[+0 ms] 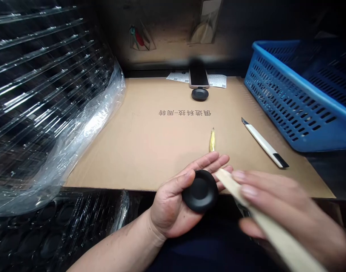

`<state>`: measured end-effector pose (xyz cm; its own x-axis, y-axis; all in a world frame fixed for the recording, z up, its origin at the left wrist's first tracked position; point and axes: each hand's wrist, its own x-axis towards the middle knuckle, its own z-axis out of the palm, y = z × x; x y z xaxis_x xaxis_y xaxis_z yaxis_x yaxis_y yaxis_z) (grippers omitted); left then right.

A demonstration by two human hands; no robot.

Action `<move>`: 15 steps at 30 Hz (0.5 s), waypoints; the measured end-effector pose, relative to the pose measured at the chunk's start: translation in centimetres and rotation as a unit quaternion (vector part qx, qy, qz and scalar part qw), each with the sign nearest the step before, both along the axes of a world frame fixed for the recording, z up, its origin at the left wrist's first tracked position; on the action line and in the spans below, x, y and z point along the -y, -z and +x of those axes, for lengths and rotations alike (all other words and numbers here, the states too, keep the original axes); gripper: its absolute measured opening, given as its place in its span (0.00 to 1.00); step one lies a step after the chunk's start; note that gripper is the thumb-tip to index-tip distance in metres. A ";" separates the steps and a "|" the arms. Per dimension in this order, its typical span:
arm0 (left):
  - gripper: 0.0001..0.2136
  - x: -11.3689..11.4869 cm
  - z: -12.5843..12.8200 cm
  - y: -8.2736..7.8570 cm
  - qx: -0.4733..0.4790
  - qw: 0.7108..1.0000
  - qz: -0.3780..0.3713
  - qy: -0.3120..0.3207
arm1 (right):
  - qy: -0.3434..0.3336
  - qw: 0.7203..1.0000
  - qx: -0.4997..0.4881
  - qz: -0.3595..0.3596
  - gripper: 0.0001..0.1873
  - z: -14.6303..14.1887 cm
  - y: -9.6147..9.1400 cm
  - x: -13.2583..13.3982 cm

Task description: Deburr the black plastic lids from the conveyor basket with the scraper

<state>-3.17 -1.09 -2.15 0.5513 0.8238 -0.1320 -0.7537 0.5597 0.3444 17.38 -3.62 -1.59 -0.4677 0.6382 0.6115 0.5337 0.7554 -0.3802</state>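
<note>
Black disc (200,190) lies in your left hand (173,200), which is turned palm up with the fingers spread flat and the thumb lying across the disc's rim. Your right hand (277,204) is blurred by motion, but it grips a long pale wooden strip (274,230), whose far end crosses just above your left fingertips. Both hands are low and near you, over the front edge of a brown cardboard sheet (150,162) that covers the table. Ahead of your hands on the cardboard lies a slim yellowish sliver (212,140), too small to identify. To its right, a white utility knife (265,145) with a black end lies at a slant, and a blue plastic basket (297,94) with slotted walls sits beyond it at the right. Dark printed characters (184,112) run upside down across the middle of the cardboard. Toward the far edge, a phone in a pinkish case (199,73) lies on printed papers (197,78), with a second black disc (200,94) just in front of it. To your left, stacks of transparent plastic trays (48,75) rise beside crumpled plastic film (90,139).
</note>
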 end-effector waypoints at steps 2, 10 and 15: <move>0.22 0.1 0.0 -0.3 0.013 1.000 -0.016 0.007 | -0.044 0.997 0.059 0.037 0.24 -0.8 0.9 -0.2; 0.22 0.1 0.6 -0.6 -0.004 1.000 -0.007 -0.015 | -0.131 0.987 0.066 0.073 0.20 -3.9 2.9 -0.1; 0.35 0.3 0.6 -0.9 -0.015 1.000 -0.001 -0.005 | -0.152 0.983 0.030 0.097 0.20 -5.0 2.1 -0.7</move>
